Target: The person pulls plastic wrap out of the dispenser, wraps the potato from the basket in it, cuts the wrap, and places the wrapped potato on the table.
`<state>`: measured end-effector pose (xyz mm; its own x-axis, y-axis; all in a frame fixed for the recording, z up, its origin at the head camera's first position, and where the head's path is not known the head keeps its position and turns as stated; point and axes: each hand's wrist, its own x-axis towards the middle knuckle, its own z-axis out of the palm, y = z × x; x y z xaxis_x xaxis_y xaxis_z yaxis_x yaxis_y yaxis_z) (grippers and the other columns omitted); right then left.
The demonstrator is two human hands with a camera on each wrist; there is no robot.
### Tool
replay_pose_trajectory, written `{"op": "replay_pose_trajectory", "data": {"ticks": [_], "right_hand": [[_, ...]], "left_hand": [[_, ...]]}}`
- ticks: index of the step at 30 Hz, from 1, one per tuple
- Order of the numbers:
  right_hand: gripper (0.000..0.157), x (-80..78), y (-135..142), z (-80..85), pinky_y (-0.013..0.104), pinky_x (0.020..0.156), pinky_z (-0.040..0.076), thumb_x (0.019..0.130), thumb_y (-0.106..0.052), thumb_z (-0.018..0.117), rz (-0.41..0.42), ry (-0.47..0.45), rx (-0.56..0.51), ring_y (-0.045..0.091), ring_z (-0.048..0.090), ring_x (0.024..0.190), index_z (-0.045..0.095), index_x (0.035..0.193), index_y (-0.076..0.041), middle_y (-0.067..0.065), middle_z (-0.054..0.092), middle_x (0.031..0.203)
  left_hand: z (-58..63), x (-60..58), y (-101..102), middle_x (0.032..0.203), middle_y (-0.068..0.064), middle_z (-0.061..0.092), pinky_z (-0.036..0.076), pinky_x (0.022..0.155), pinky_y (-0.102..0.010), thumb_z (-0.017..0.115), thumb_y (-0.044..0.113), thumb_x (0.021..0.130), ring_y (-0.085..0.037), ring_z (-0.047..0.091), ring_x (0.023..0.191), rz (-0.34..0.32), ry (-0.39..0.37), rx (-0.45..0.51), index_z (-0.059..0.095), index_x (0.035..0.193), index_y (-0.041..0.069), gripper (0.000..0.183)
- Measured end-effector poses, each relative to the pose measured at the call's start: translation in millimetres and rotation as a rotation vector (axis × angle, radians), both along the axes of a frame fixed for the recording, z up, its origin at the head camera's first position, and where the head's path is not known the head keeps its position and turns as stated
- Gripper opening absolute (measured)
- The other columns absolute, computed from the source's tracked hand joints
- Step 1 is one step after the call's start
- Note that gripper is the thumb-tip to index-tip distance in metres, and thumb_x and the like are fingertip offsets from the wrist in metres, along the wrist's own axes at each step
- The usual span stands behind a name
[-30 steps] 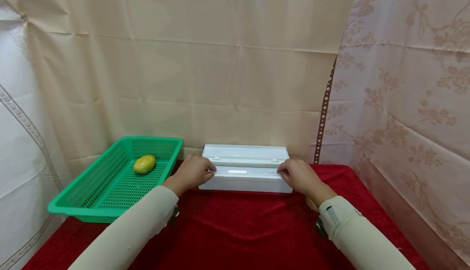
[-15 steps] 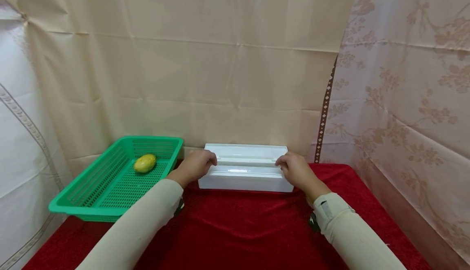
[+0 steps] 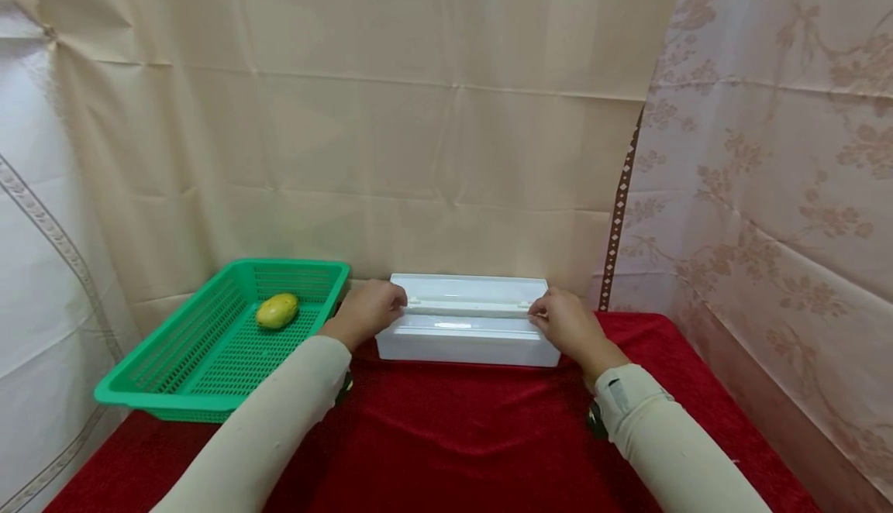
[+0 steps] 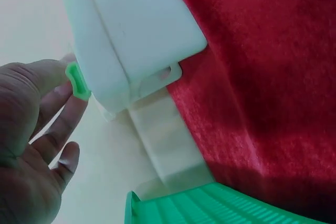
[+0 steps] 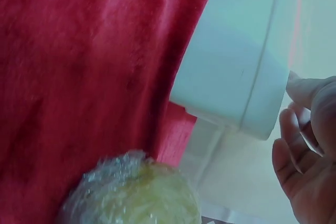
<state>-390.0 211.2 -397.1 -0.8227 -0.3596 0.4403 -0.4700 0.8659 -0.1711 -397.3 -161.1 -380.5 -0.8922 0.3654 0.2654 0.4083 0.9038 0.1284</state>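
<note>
A white cling film dispenser box (image 3: 467, 349) sits at the back of the table with its lid (image 3: 469, 287) raised behind it. My left hand (image 3: 367, 310) is at the box's left end, thumb and fingertips pinching at the film edge, right beside a small green end piece (image 4: 79, 81). At the right end, my right hand (image 3: 568, 325) pinches with thumb and forefinger at the same level, its other fingers loosely bent. The clear film itself hardly shows between the hands. In the right wrist view a film-wrapped, yellow-green round thing (image 5: 152, 198) lies near the box.
A green plastic basket (image 3: 174, 401) stands on the left, holding one yellow mango (image 3: 277, 311). Red velvet cloth (image 3: 467, 435) covers the table. A beige curtain (image 3: 432, 149) hangs close behind the box, and a flowered curtain (image 3: 781, 211) is on the right.
Both hands have moved up and back from the box's front edge toward the raised lid. Over the last half second they shift only slightly. Box and basket stay put.
</note>
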Motion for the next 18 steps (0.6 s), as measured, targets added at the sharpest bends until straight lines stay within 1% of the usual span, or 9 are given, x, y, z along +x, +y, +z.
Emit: {"op": "replay_pose_trajectory", "data": {"ticks": [1, 3, 6, 8, 12, 14, 18], "right_hand": [[0.004, 0.2, 0.5, 0.9, 0.041, 0.073, 0.053, 0.087, -0.017, 0.082, -0.014, -0.007, 0.014, 0.024, 0.065, 0.083, 0.082, 0.09, -0.014, 0.005, 0.066, 0.09], [0.005, 0.9, 2.0, 2.5, 0.041, 0.073, 0.054, 0.088, -0.021, 0.082, -0.035, -0.012, 0.033, 0.024, 0.066, 0.084, 0.082, 0.089, -0.016, 0.004, 0.067, 0.091], [0.004, 2.3, 4.4, 4.9, 0.043, 0.072, 0.055, 0.087, -0.023, 0.083, -0.053, -0.013, 0.038, 0.025, 0.069, 0.084, 0.082, 0.087, -0.019, 0.002, 0.07, 0.091], [0.005, 3.0, 6.0, 6.8, 0.044, 0.071, 0.056, 0.087, -0.024, 0.083, -0.053, -0.008, 0.036, 0.026, 0.07, 0.084, 0.081, 0.086, -0.019, 0.001, 0.071, 0.09], [0.006, 4.4, 8.4, 10.8, 0.046, 0.07, 0.056, 0.088, -0.024, 0.082, -0.056, -0.002, 0.041, 0.03, 0.072, 0.085, 0.082, 0.088, -0.018, 0.002, 0.074, 0.093], [0.005, 6.3, 9.1, 14.0, 0.047, 0.072, 0.057, 0.088, -0.024, 0.081, -0.065, -0.009, 0.049, 0.032, 0.072, 0.088, 0.082, 0.09, -0.019, 0.002, 0.075, 0.095], [0.004, 11.2, 9.6, 22.7, 0.05, 0.073, 0.057, 0.091, -0.023, 0.079, -0.08, -0.031, 0.058, 0.033, 0.071, 0.093, 0.082, 0.091, -0.021, 0.002, 0.075, 0.099]], "left_hand": [[0.5, 0.3, -1.8, 0.095, 0.004, 0.077, 0.057, 0.084, -0.035, 0.076, 0.02, 0.094, -0.014, 0.068, 0.087, 0.009, 0.005, -0.008, 0.079, 0.101, 0.019, 0.007], [1.7, 1.1, -5.6, 0.091, 0.006, 0.077, 0.057, 0.082, -0.036, 0.079, 0.024, 0.093, -0.013, 0.068, 0.084, 0.008, 0.004, 0.006, 0.08, 0.095, 0.02, 0.005], [2.6, 1.2, -10.1, 0.087, 0.008, 0.076, 0.057, 0.079, -0.036, 0.08, 0.025, 0.092, -0.012, 0.068, 0.081, -0.021, -0.002, 0.046, 0.08, 0.09, 0.02, 0.006], [3.5, 1.1, -11.8, 0.086, 0.008, 0.077, 0.057, 0.082, -0.038, 0.081, 0.025, 0.091, -0.012, 0.069, 0.082, -0.044, 0.016, 0.055, 0.081, 0.089, 0.019, 0.006], [7.4, 2.0, -12.3, 0.085, 0.009, 0.077, 0.053, 0.088, -0.043, 0.081, 0.026, 0.09, -0.015, 0.071, 0.084, -0.065, 0.069, 0.035, 0.08, 0.087, 0.021, 0.006], [10.6, 3.7, -12.0, 0.084, 0.009, 0.077, 0.051, 0.087, -0.045, 0.081, 0.025, 0.09, -0.016, 0.071, 0.083, -0.067, 0.091, 0.023, 0.08, 0.086, 0.022, 0.005], [17.9, 6.8, -11.8, 0.083, 0.01, 0.077, 0.05, 0.083, -0.044, 0.081, 0.025, 0.091, -0.015, 0.07, 0.082, -0.062, 0.121, -0.01, 0.081, 0.086, 0.023, 0.005]]}}
